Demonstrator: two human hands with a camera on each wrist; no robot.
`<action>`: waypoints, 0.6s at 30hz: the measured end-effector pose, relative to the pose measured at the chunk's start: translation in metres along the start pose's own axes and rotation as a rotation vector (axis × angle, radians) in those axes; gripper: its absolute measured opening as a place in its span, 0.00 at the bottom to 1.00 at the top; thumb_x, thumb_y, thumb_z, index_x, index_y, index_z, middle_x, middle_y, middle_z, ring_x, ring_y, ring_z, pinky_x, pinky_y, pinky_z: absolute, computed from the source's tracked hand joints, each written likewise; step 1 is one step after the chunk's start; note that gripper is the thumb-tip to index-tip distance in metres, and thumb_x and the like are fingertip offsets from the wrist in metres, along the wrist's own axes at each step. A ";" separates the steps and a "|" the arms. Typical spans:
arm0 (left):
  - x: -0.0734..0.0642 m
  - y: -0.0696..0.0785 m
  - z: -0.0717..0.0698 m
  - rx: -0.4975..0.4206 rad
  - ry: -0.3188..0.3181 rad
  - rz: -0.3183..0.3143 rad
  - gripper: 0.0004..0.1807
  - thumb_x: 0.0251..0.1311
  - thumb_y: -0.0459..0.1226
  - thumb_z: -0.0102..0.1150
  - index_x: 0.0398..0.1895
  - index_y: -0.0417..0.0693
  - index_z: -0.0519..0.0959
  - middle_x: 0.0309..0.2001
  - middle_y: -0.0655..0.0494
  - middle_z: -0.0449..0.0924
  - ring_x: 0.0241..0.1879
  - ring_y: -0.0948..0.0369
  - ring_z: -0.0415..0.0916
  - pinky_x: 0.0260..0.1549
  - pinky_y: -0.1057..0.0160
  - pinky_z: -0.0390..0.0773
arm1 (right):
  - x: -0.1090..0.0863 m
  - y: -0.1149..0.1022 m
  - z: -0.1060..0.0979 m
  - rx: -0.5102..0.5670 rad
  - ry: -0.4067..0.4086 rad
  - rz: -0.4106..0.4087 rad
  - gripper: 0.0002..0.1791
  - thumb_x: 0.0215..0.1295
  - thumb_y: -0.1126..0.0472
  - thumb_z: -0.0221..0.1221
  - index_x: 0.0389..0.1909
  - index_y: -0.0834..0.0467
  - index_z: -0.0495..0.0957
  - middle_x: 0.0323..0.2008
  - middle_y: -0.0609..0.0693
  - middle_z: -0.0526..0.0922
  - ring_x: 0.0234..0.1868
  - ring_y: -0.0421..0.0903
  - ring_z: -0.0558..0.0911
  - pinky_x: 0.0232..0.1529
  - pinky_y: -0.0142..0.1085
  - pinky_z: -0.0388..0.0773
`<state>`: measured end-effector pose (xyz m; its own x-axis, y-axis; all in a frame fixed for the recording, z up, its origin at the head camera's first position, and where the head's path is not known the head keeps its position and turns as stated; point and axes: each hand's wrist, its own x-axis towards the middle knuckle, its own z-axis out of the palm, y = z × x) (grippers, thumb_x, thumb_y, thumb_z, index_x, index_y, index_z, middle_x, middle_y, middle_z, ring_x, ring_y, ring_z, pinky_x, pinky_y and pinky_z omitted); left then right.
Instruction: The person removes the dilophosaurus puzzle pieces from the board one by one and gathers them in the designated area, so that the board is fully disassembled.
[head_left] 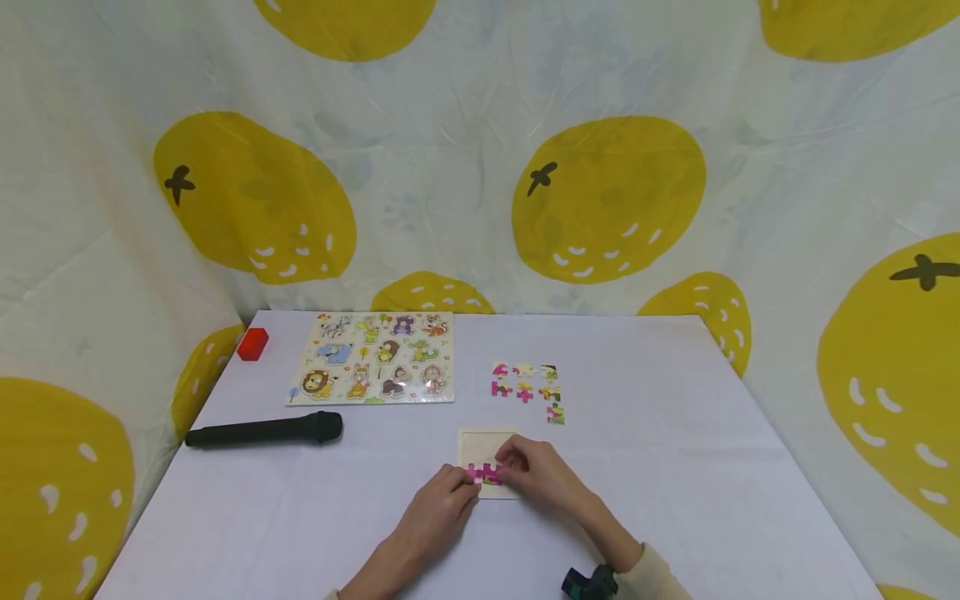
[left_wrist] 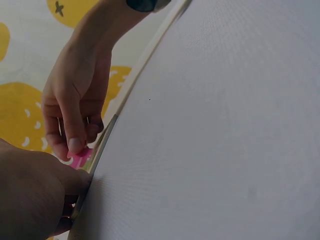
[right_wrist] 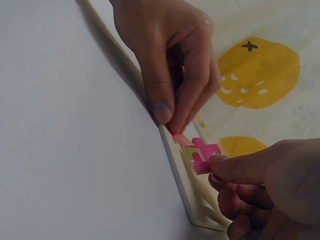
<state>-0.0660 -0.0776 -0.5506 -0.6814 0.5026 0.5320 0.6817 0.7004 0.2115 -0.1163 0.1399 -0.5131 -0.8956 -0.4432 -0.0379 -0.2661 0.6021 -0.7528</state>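
Observation:
A small pale wooden puzzle tray (head_left: 486, 446) lies near the front of the table with two pink jigsaw pieces along its lower edge. My left hand (head_left: 438, 510) grips the tray's lower left corner, thumb at the rim and fingertips on the corner piece (right_wrist: 179, 139), which they partly cover. From the other side, my right hand (head_left: 542, 472) pinches a pink and green jigsaw piece (right_wrist: 202, 154) between thumb and fingers. This piece overlaps the corner piece's right side in the head view. Fingers hide part of both pieces.
Several loose jigsaw pieces (head_left: 525, 390) lie in rows behind the tray. An animal puzzle board (head_left: 375, 358) sits at the back left, with a red block (head_left: 252, 343) beside it and a black microphone (head_left: 262, 430) in front. A patterned curtain (head_left: 450, 167) hangs behind the table.

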 end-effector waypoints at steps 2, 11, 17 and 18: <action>0.000 0.000 0.000 0.007 -0.004 -0.002 0.07 0.55 0.35 0.73 0.38 0.47 0.88 0.38 0.61 0.80 0.40 0.65 0.75 0.42 0.69 0.79 | 0.002 0.001 -0.003 0.001 0.017 0.012 0.06 0.64 0.59 0.67 0.41 0.53 0.81 0.29 0.41 0.80 0.29 0.35 0.74 0.31 0.25 0.75; -0.001 0.000 0.000 -0.015 -0.022 -0.011 0.07 0.56 0.35 0.72 0.38 0.47 0.88 0.40 0.60 0.81 0.42 0.64 0.76 0.44 0.68 0.81 | 0.017 0.013 -0.018 -0.013 0.125 0.026 0.06 0.62 0.58 0.68 0.39 0.51 0.83 0.30 0.41 0.82 0.29 0.37 0.75 0.31 0.25 0.75; -0.001 0.000 0.000 -0.039 -0.024 -0.016 0.06 0.56 0.34 0.71 0.38 0.46 0.88 0.41 0.58 0.82 0.43 0.63 0.77 0.45 0.67 0.82 | 0.027 0.020 -0.027 -0.040 0.194 0.071 0.06 0.61 0.61 0.68 0.38 0.54 0.84 0.32 0.44 0.84 0.30 0.39 0.75 0.32 0.25 0.74; -0.001 0.000 -0.001 -0.036 -0.024 -0.014 0.06 0.56 0.34 0.71 0.38 0.46 0.88 0.41 0.58 0.82 0.43 0.63 0.77 0.45 0.67 0.82 | 0.028 0.021 -0.028 -0.049 0.206 0.075 0.06 0.61 0.62 0.68 0.38 0.55 0.84 0.32 0.44 0.84 0.30 0.39 0.75 0.32 0.25 0.74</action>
<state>-0.0653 -0.0785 -0.5504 -0.6965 0.5052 0.5095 0.6812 0.6886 0.2484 -0.1570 0.1595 -0.5116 -0.9661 -0.2539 0.0465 -0.2086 0.6617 -0.7201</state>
